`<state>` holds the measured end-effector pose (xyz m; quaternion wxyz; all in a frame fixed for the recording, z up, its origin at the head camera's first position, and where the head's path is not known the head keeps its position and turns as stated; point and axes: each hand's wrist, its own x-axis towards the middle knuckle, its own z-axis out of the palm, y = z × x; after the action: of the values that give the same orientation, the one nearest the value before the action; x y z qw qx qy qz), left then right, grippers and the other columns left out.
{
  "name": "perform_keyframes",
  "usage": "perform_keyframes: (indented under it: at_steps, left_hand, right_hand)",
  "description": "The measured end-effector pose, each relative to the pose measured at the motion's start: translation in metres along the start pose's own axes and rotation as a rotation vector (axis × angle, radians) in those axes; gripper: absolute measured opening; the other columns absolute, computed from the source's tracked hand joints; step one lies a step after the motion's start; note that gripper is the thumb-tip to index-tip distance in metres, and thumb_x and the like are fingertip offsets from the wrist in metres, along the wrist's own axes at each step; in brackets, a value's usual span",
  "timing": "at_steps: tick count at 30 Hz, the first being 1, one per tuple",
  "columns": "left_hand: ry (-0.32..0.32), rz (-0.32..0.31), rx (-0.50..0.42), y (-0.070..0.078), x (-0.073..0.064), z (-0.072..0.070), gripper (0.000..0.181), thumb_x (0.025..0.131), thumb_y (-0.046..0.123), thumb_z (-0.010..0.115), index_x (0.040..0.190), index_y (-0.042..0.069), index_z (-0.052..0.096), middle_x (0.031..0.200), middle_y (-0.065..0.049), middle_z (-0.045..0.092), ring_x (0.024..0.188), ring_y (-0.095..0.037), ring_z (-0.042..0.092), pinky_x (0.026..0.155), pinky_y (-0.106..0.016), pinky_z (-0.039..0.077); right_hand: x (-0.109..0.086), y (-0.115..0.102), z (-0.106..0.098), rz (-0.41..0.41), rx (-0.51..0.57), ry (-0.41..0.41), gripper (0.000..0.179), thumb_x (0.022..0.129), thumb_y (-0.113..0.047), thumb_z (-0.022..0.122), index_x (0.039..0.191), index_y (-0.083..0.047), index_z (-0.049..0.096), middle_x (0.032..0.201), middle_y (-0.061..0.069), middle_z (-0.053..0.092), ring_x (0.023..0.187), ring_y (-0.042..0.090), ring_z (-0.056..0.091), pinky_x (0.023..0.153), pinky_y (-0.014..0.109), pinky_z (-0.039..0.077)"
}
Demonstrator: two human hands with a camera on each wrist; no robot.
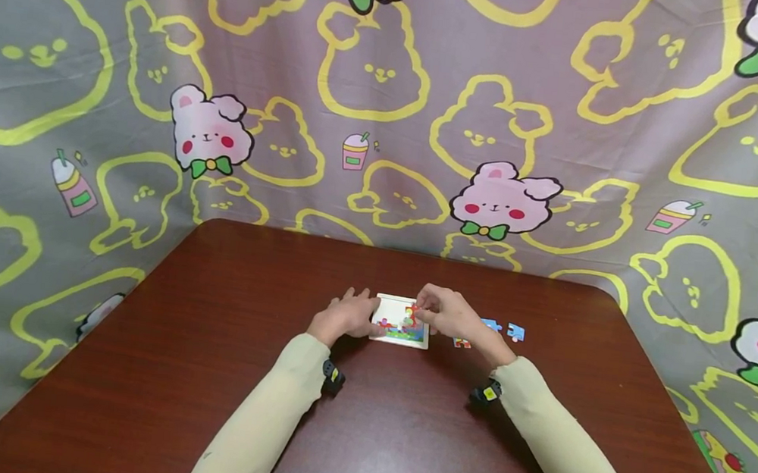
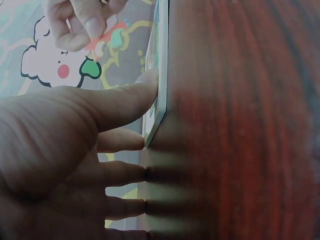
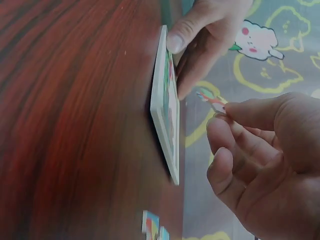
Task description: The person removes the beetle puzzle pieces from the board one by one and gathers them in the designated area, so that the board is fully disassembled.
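A small white-framed jigsaw board lies on the table, partly filled with colourful pieces along its near and right parts. My left hand is at the board's left side. In the left wrist view its thumb rests on the board's edge, with the other fingers straight and spread on the table. My right hand is over the board's right side. Between thumb and index finger it pinches a red, green and white puzzle piece, held above the board in the right wrist view.
Several loose puzzle pieces lie right of the board, among them a blue one and a multicoloured one partly behind the right forearm. A brown wooden table carries everything. Behind it hangs a curtain with cartoon rabbits.
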<state>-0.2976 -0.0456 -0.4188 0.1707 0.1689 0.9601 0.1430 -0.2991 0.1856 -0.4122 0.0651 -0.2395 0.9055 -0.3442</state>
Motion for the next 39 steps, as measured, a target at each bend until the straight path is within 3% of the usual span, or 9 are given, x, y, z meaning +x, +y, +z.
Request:
perform_keyframes:
  at_steps: [7,21,30,39]
  left_hand:
    - [-0.005,0.001,-0.021,-0.002,0.000,0.001,0.071,0.094,0.044,0.063,0.154,0.018,0.034,0.163,-0.014,0.022,0.151,-0.043,0.013,0.120,-0.059,0.018]
    - [-0.009,0.006,-0.028,-0.002,-0.001,-0.001,0.072,0.094,0.043,0.062,0.155,0.018,0.033,0.164,-0.014,0.020,0.151,-0.042,0.011,0.120,-0.059,0.017]
    - [-0.007,0.003,-0.005,-0.002,-0.001,0.000,0.073,0.094,0.045,0.062,0.155,0.017,0.031,0.164,-0.014,0.020,0.151,-0.042,0.012,0.120,-0.058,0.019]
    - [-0.008,0.002,-0.014,-0.001,-0.002,0.000,0.073,0.095,0.044,0.061,0.156,0.018,0.029,0.164,-0.013,0.019,0.152,-0.041,0.011,0.121,-0.058,0.017]
  right_hand:
    - [-0.012,0.012,-0.010,0.002,0.051,0.018,0.008,0.096,-0.013,0.064,0.102,-0.011,0.059,0.088,0.010,0.069,0.059,0.025,0.063,0.054,0.032,0.054]
    - [-0.029,0.030,-0.033,0.036,0.040,0.009,0.011,0.093,-0.010,0.065,0.101,-0.010,0.058,0.084,0.010,0.067,0.061,0.027,0.063,0.051,0.030,0.051]
    - [-0.036,0.044,-0.047,0.099,-0.010,-0.028,0.011,0.093,-0.010,0.066,0.100,-0.012,0.057,0.084,0.005,0.067,0.061,0.023,0.063,0.050,0.032,0.051]
    - [-0.050,0.059,-0.055,0.106,-0.029,-0.084,0.009,0.093,-0.009,0.065,0.096,-0.010,0.057,0.079,0.006,0.065,0.056,0.020,0.061,0.047,0.034,0.051]
